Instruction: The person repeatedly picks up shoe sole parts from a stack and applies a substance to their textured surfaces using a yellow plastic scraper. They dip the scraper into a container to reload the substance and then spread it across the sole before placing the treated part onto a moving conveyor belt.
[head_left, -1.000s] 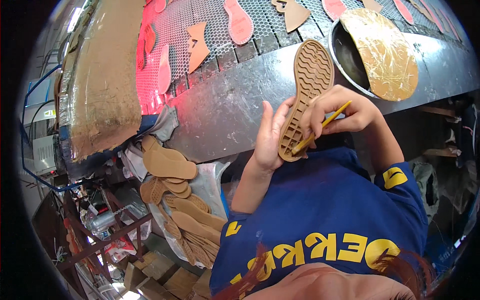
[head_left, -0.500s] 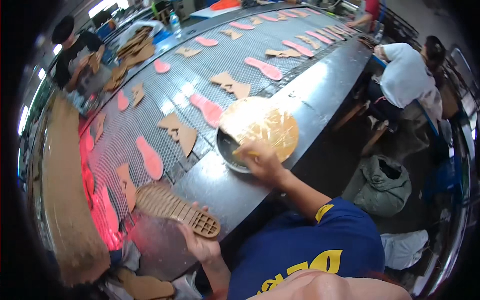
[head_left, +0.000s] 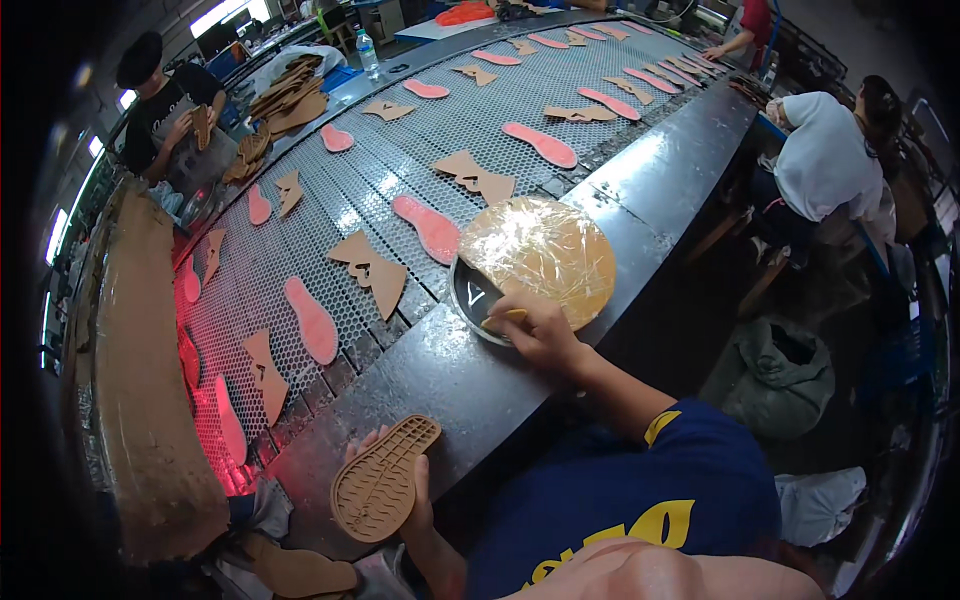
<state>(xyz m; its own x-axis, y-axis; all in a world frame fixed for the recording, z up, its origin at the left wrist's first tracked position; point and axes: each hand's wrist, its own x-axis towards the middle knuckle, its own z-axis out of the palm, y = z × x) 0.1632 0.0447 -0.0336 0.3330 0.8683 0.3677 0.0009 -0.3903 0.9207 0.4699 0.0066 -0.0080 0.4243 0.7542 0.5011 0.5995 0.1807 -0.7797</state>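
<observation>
My left hand (head_left: 421,508) grips a tan shoe sole (head_left: 385,482) by its edges, with the grooved tread facing up. My right hand (head_left: 545,335) is closed around a small yellow piece (head_left: 507,317) at the near rim of a round pan (head_left: 462,312). What that piece belongs to is hidden by the fingers and rim. Part of the pan's dark inside shows. A round tan cover (head_left: 560,260) under shiny clear film lies over the rest.
A mesh conveyor (head_left: 375,180) carries pink insoles (head_left: 312,320) and tan cut uppers (head_left: 370,272). Its smooth metal edge (head_left: 430,365) runs beside me. Opposite, a person (head_left: 170,110) handles a sole near stacked tan pieces (head_left: 290,95). Another person (head_left: 825,150) sits at right, beyond a green sack (head_left: 775,375).
The sole in my left hand has swung from lying lengthwise toward the conveyor to heel up and forefoot near me. My right hand stays at the pan. The view has shifted slightly.
</observation>
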